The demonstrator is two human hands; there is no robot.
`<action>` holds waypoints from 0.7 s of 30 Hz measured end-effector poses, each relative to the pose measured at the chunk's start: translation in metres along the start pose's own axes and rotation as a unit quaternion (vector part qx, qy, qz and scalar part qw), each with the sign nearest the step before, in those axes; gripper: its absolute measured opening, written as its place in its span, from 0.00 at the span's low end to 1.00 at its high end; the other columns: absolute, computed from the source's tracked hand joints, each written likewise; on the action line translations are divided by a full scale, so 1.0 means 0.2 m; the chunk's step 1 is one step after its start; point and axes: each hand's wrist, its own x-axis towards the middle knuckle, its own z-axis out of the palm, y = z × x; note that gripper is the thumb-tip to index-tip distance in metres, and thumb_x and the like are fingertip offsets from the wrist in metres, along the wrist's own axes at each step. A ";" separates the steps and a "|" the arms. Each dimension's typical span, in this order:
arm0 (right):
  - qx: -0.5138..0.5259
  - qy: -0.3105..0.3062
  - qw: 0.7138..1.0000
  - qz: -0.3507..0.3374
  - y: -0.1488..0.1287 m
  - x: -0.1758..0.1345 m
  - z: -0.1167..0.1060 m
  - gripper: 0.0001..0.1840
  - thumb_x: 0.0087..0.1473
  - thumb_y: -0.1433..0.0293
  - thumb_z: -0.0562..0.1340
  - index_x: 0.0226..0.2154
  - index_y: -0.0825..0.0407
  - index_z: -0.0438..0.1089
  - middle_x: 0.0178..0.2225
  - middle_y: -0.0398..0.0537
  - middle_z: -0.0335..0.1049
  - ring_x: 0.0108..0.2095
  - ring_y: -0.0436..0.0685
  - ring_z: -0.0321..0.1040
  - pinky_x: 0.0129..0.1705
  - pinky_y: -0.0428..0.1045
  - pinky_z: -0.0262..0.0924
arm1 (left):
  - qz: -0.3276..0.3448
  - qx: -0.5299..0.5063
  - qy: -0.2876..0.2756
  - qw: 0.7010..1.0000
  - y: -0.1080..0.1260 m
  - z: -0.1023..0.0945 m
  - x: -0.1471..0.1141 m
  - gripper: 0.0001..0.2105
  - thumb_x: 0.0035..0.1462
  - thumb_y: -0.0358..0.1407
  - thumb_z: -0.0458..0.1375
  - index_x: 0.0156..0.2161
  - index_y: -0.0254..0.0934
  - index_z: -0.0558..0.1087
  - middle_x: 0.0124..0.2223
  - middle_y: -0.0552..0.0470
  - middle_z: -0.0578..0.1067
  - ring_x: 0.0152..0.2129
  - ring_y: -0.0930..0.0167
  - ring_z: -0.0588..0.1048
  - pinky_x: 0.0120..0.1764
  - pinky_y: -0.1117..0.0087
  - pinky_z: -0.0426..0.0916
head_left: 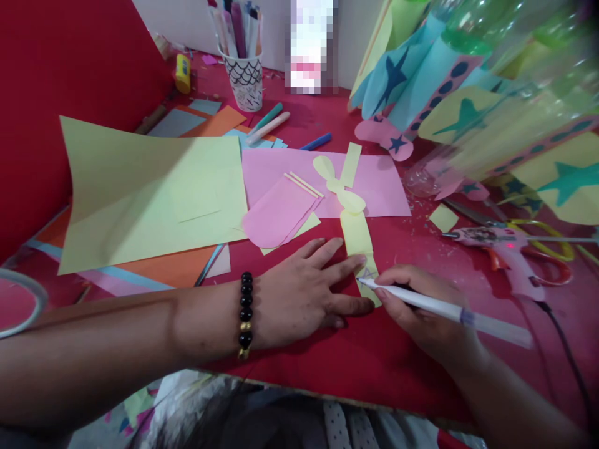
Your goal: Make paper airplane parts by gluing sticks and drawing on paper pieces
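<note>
Strip (356,232) of yellow paper lies on the red table (299,369), its far end meeting a yellow bow (352,201) on a pink sheet (386,184). The left hand (299,293) lies flat, fingers spread, two fingertips (359,260) on the strip, gripping nothing. The right hand (428,318) is closed round a marker (412,295), tip at a star (368,273) drawn there. Rightward lies a glue gun (503,246); a cup (243,81) stands behind.

Craft workspace, with glue gun (508,244), pen cup (246,84), yellow paper sheet (154,193).
</note>
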 end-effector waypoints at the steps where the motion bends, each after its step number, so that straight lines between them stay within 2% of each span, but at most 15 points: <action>1: 0.000 -0.001 1.000 -0.002 0.00 0.00 0.00 0.02 0.56 0.71 0.61 0.34 0.49 0.70 0.28 0.41 0.75 0.26 0.50 0.71 0.30 0.45 0.62 | 0.001 0.000 0.000 1.000 0.00 0.00 0.00 0.18 0.65 0.44 0.52 0.59 0.55 0.66 0.69 0.47 0.53 0.64 0.53 0.53 0.61 0.44 0.51; 8: 0.003 0.020 1.000 0.010 -0.01 0.00 -0.01 0.02 0.57 0.70 0.61 0.34 0.49 0.70 0.27 0.41 0.74 0.25 0.50 0.70 0.28 0.45 0.61 | 0.001 0.002 0.005 1.000 -0.01 0.01 0.00 0.18 0.65 0.45 0.52 0.59 0.57 0.66 0.69 0.48 0.52 0.64 0.53 0.54 0.60 0.44 0.52; 14: 0.011 -0.006 1.000 0.001 0.00 0.00 -0.01 0.02 0.57 0.71 0.61 0.34 0.49 0.70 0.28 0.42 0.74 0.26 0.50 0.71 0.29 0.45 0.62 | 0.004 0.006 0.020 1.000 -0.01 0.02 -0.01 0.18 0.65 0.45 0.53 0.59 0.56 0.66 0.69 0.50 0.53 0.63 0.56 0.54 0.62 0.47 0.50; 21: 0.002 0.004 1.000 0.012 0.00 0.00 -0.02 0.02 0.55 0.72 0.61 0.31 0.49 0.69 0.26 0.40 0.73 0.24 0.50 0.70 0.28 0.45 0.61 | 0.003 0.009 0.016 1.000 0.00 0.01 -0.01 0.18 0.65 0.45 0.53 0.59 0.56 0.66 0.69 0.50 0.52 0.63 0.54 0.54 0.61 0.46 0.51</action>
